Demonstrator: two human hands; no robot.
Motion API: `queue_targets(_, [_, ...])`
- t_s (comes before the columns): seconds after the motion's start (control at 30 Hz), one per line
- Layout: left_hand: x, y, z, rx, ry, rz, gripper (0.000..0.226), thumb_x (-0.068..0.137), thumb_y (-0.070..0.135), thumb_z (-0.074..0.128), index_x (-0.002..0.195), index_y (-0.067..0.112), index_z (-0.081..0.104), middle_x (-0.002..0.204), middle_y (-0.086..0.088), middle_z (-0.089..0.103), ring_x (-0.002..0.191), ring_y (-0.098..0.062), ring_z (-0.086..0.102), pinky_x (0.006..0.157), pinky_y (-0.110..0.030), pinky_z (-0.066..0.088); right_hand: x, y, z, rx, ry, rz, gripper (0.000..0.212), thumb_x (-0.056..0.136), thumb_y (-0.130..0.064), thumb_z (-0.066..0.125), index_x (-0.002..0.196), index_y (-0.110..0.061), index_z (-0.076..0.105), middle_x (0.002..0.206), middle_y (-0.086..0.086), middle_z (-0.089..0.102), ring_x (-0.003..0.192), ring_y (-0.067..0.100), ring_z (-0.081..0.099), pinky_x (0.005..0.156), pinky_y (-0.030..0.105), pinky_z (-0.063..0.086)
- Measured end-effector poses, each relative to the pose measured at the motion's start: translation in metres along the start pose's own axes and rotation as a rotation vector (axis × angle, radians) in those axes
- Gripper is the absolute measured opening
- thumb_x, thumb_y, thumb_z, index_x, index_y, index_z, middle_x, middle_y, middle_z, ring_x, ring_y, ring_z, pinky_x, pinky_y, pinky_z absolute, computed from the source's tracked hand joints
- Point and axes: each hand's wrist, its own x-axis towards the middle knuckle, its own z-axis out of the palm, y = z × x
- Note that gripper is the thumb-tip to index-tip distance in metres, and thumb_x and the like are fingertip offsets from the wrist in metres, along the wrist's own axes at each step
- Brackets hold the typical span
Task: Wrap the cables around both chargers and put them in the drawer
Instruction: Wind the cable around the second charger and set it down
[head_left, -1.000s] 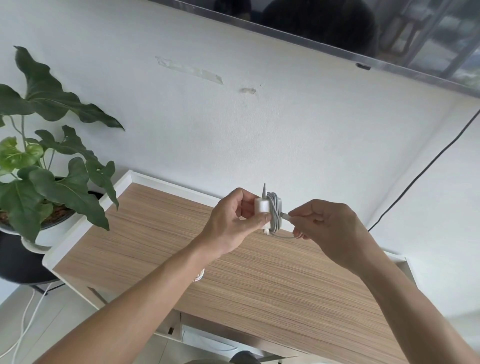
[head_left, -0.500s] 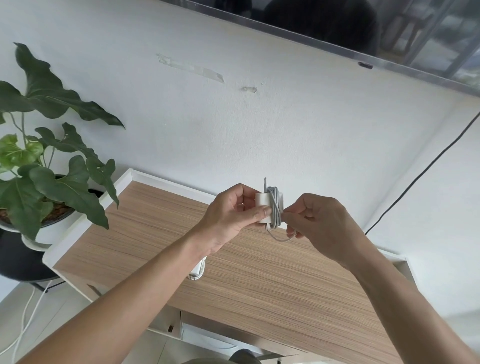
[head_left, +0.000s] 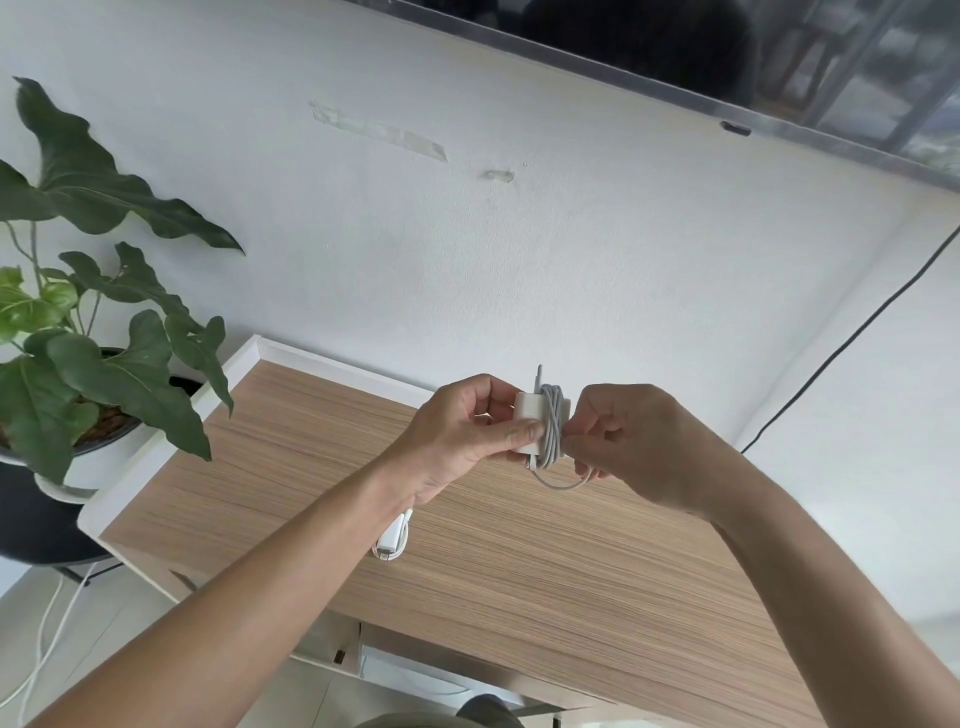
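Note:
A white charger (head_left: 530, 415) is held above the wooden cabinet top (head_left: 519, 561), with its prongs pointing up. My left hand (head_left: 457, 436) grips its body between thumb and fingers. Its white cable (head_left: 553, 423) is wound in several turns around the body, and a short loop hangs below. My right hand (head_left: 634, 441) pinches the cable's loose end right beside the coil. A second white charger (head_left: 392, 538) with its cable wrapped lies on the cabinet top, partly hidden under my left forearm. The open drawer (head_left: 415, 670) shows below the front edge.
A potted plant (head_left: 78, 332) in a white pot stands left of the cabinet. A black cable (head_left: 852, 338) runs down the white wall on the right. A dark screen (head_left: 727, 62) hangs above. White cords (head_left: 47, 644) trail on the floor at the lower left.
My right hand has moved in toward the charger, bringing the cable end against the coil. The hanging loop has grown shorter. My left hand has kept its grip.

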Motion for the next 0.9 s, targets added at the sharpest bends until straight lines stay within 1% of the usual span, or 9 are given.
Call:
queue_targets(0.07, [0.002,-0.002,-0.002,-0.011,0.007,-0.008,0.037,0.081,0.004,0.081,0.113,-0.004,0.065,0.101,-0.015,0.073,0.09,-0.026,0.075,0.075,-0.032,0.062,0.002,0.0,0.001,-0.005,-0.003,-0.002,0.011,0.092,-0.016,0.072,0.081,-0.016,0.07,0.071,-0.001,0.075,0.065,0.009,0.071,0.067,0.023,0.057])
queue_targets(0.23, [0.003,-0.001,-0.003,-0.081,0.009,-0.018,0.036,0.073,0.011,0.084,0.105,0.004,0.068,0.099,-0.013,0.074,0.096,-0.029,0.075,0.083,-0.044,0.063,0.005,0.0,0.005,0.031,0.068,-0.027,0.014,0.091,-0.018,0.073,0.078,-0.021,0.07,0.071,-0.001,0.076,0.069,0.019,0.072,0.076,0.045,0.061])
queue_targets(0.3, [0.005,-0.001,-0.004,-0.078,0.009,-0.023,0.037,0.074,0.011,0.084,0.106,0.003,0.068,0.102,-0.016,0.073,0.097,-0.031,0.074,0.084,-0.045,0.063,0.005,0.001,0.006,0.029,0.073,-0.038,0.016,0.092,-0.018,0.073,0.077,-0.024,0.07,0.071,-0.002,0.075,0.07,0.021,0.072,0.077,0.047,0.06])
queue_targets(0.4, [0.006,-0.003,-0.003,-0.104,0.019,-0.043,0.038,0.074,0.013,0.085,0.106,0.003,0.068,0.108,-0.021,0.072,0.1,-0.035,0.074,0.084,-0.045,0.063,0.005,0.002,0.007,0.009,0.088,-0.039,0.018,0.092,-0.017,0.072,0.077,-0.026,0.07,0.072,-0.003,0.074,0.07,0.019,0.07,0.073,0.038,0.056])
queue_targets(0.5, [0.005,-0.006,-0.002,-0.115,0.022,-0.054,0.036,0.075,0.013,0.084,0.106,0.002,0.067,0.108,-0.021,0.072,0.1,-0.036,0.075,0.082,-0.043,0.063,0.005,0.003,0.009,0.005,0.102,-0.051,0.018,0.092,-0.016,0.072,0.078,-0.027,0.073,0.072,-0.005,0.073,0.069,0.013,0.069,0.067,0.026,0.054])
queue_targets(0.63, [0.005,-0.005,0.0,-0.133,0.03,-0.066,0.038,0.076,0.016,0.083,0.108,0.001,0.067,0.116,-0.027,0.071,0.104,-0.039,0.074,0.083,-0.043,0.062,0.005,0.006,0.015,0.05,0.166,-0.044,0.015,0.091,-0.014,0.072,0.084,-0.026,0.077,0.071,-0.004,0.073,0.069,0.016,0.068,0.068,0.027,0.054])
queue_targets(0.73, [0.004,-0.002,0.001,-0.139,0.043,-0.065,0.039,0.078,0.017,0.081,0.111,0.002,0.067,0.116,-0.025,0.072,0.102,-0.036,0.075,0.081,-0.038,0.063,0.005,0.005,0.023,0.068,0.262,-0.027,0.012,0.09,-0.018,0.073,0.088,-0.028,0.079,0.072,-0.004,0.074,0.07,0.013,0.069,0.065,0.021,0.054])
queue_targets(0.8, [0.003,-0.002,0.001,-0.167,0.046,-0.061,0.041,0.08,0.017,0.079,0.115,0.0,0.068,0.118,-0.027,0.072,0.104,-0.036,0.074,0.083,-0.037,0.062,0.005,0.003,0.027,0.052,0.291,-0.028,0.01,0.091,-0.022,0.074,0.091,-0.029,0.079,0.074,-0.007,0.074,0.069,0.007,0.067,0.062,0.013,0.049])
queue_targets(0.9, [0.002,-0.004,0.0,-0.204,0.028,-0.06,0.037,0.084,0.014,0.076,0.117,0.001,0.07,0.117,-0.023,0.074,0.105,-0.034,0.074,0.084,-0.036,0.062,0.002,0.004,0.03,-0.002,0.311,-0.064,0.011,0.09,-0.021,0.076,0.096,-0.03,0.08,0.078,-0.01,0.073,0.073,0.004,0.067,0.067,0.012,0.05])
